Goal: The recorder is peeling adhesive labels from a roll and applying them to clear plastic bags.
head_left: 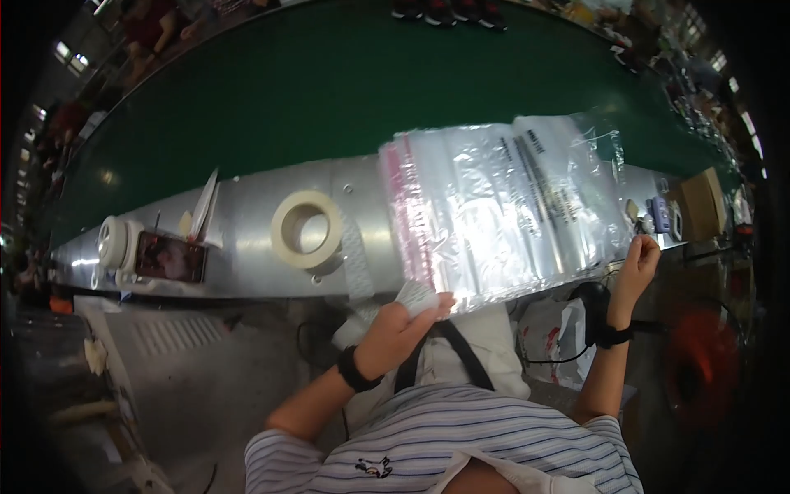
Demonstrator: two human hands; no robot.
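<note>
A stack of clear plastic bags (485, 214) with dark print and a pink band along its left side lies in front of me, overhanging the table's near edge. My left hand (395, 333) is closed at its lower left corner, pinching a whitish label strip (354, 263). That strip runs down from a wide cream roll (284, 235) lying flat to the left of the bags. At the bags' right edge, my right hand (642, 262) has its thumb and fingers pinched together; what is between them, if anything, is too small to make out.
The metal table (247, 198) borders a green conveyor belt (329, 82). On the left lie a phone (170, 257), a white round device (115, 243) and scissors (206, 210). A cardboard box (699, 206) stands right. Shoes (448, 11) sit at the far side; an orange fan (699, 362) stands below.
</note>
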